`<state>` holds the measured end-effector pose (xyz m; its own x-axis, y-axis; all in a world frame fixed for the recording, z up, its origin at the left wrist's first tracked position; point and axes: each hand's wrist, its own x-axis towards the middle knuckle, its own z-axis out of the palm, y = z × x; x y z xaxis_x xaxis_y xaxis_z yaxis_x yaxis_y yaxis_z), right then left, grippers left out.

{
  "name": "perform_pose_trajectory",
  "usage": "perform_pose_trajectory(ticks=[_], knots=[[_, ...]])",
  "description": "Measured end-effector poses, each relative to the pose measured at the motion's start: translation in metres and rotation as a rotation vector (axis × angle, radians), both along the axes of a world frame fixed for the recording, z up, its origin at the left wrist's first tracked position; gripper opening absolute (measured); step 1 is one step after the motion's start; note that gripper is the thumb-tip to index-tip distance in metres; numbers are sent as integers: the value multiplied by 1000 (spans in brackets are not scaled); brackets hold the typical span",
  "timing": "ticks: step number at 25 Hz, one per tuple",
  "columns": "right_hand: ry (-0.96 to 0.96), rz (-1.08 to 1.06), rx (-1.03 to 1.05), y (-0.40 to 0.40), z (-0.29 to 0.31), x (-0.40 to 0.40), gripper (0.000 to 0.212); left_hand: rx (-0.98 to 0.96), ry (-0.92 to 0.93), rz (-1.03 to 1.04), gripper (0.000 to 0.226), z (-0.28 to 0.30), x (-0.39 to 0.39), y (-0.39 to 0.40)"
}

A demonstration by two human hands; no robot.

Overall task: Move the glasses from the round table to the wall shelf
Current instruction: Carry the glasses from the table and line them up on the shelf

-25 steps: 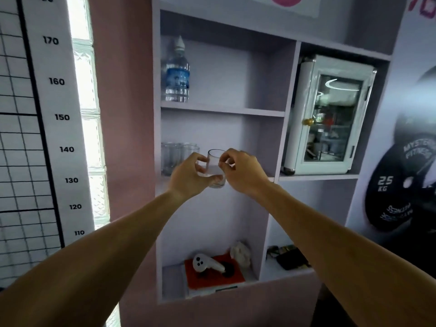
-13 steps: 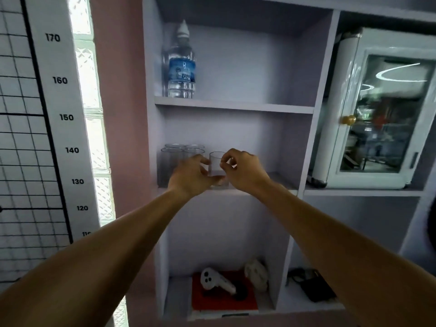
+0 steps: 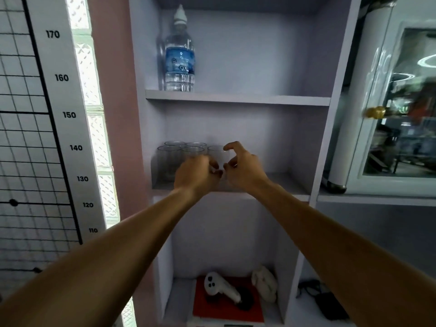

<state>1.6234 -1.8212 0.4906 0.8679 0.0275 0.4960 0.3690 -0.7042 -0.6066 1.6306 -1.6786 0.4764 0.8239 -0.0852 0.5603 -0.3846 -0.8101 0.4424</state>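
Where both hands gripped it before, the glass (image 3: 218,154) now stands shelved, right hand (image 3: 243,171) open, left hand (image 3: 195,175) unclear.

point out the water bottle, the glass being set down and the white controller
water bottle (image 3: 180,59): head view, on its blue label
glass being set down (image 3: 218,154): head view, on its clear wall below the rim
white controller (image 3: 218,287): head view, on its handle

Both forearms are bare, with no sleeves, watch or rings.
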Motion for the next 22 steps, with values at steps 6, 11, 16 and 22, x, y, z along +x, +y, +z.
perform_pose_trajectory(ticks=[6,11,16,22], knots=[[27,60,-9,-3,2,10,48,59,12,48,25,5,7,-9],[33,50,18,-3,3,18,42,41,60,12,31,6,9,-5],[-119,74,14,17,3,19,30,19,8,-8,45,-1,5,30],[-72,235,-50,48,2,21,23,-3,-191,23,32,-3,-1,67]])
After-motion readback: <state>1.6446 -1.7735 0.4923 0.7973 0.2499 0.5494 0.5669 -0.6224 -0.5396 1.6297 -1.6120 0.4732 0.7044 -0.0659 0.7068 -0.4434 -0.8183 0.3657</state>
